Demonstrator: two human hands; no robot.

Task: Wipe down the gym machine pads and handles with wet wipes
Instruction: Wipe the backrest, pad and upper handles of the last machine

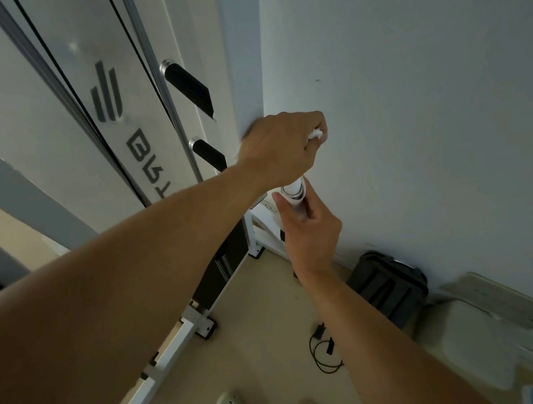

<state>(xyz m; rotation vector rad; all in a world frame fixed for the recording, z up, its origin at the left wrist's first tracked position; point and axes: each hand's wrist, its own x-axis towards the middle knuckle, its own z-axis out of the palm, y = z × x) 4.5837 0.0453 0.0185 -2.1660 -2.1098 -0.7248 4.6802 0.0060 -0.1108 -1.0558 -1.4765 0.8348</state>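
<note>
Our left hand (281, 147) grips a wet wipe (315, 133); our right hand (309, 230) holds the white handle (295, 191); upper-left panel lettering (147, 162) unreadable.

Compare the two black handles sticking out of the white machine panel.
The upper black handle shows its whole grip; the lower black handle is partly hidden behind the left hand. The upper one looks longer in view, the lower shorter. Both are black, metal-capped and free of hands.
</note>
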